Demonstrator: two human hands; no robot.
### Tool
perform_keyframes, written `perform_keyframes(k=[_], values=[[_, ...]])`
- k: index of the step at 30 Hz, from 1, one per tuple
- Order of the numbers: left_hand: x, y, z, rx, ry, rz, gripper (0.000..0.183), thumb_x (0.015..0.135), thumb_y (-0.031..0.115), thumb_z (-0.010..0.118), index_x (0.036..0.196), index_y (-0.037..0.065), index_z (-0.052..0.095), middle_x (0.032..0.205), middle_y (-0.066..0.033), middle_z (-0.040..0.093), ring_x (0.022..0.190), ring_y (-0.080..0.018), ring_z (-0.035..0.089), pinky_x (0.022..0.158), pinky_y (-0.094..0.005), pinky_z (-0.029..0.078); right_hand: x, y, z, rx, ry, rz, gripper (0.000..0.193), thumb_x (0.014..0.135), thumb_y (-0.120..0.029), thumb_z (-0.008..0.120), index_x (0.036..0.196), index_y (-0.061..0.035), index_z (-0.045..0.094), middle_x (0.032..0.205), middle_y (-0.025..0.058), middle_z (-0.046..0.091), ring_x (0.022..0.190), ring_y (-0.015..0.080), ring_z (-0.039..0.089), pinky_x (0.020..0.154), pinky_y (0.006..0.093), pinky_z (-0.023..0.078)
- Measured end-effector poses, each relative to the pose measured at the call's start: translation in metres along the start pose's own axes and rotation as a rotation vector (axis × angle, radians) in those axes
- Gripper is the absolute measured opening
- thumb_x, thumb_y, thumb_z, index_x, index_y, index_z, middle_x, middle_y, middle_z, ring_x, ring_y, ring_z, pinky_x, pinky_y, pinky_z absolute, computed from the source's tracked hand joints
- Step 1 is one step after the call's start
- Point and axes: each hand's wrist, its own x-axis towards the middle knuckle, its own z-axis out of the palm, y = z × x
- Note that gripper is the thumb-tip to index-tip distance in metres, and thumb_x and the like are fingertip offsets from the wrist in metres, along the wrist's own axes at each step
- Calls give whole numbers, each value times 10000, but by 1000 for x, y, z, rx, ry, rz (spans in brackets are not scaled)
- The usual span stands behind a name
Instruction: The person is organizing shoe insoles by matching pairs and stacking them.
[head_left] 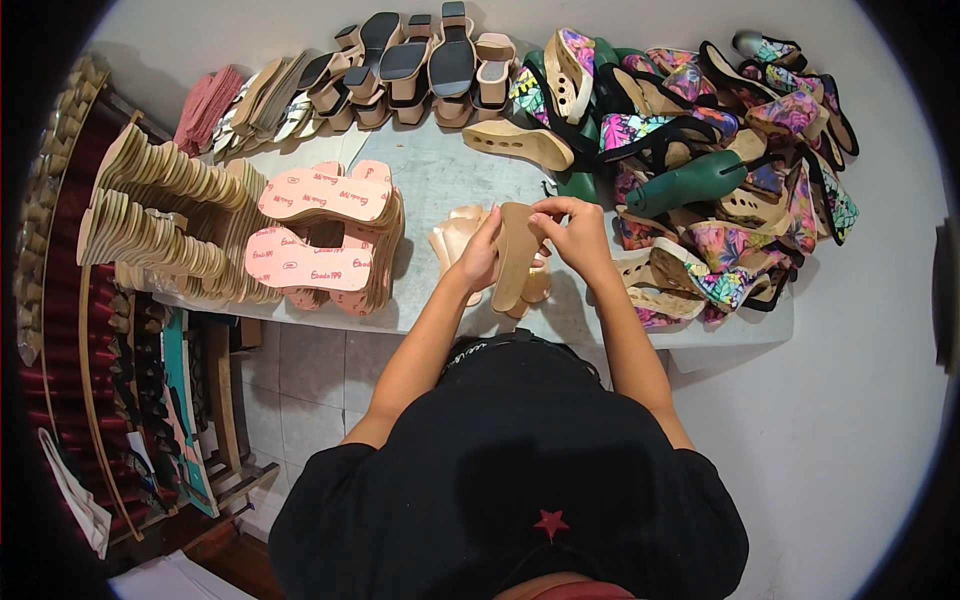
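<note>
Above the front of the table, a tan insole [516,258] is held upright lengthwise between my two hands. My left hand [481,255] wraps its left edge, fingers partly behind it. The fingers of my right hand [572,235] pinch the upper right edge. Beneath and behind it lie several pale beige, shiny shoe pieces [452,243], partly covered by my hands and the insole, so their exact shape is hard to make out.
Stacked insoles with pink printed faces [325,195] stand left, beside rows of beige sole pieces [150,240]. Block-heeled sandals [405,75] line the back. Floral wedge shoes [740,220] and a green shoe last [690,185] heap up at right. The grey table [440,160] ends near my waist.
</note>
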Motion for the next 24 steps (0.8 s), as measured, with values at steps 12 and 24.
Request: perform_keyframes(k=[12,24], values=[[2,-1,-1,39,-49,-18,617,926,518,151,1177,34,442,991,-151,565,894,-256,580,789,-378,500,-4,-6,5,-21,70,-99,116,682,-37,667,786,13,655,692,117,631,602,183,609,563,267,480],[0,-2,-5,89,-62,-30,607,925,521,152,1237,64,403,1130,-116,515,981,-224,553,810,-389,494,-10,8,19,-91,180,-143,164,637,-81,711,793,-52,667,842,63,504,662,203,542,623,312,439]])
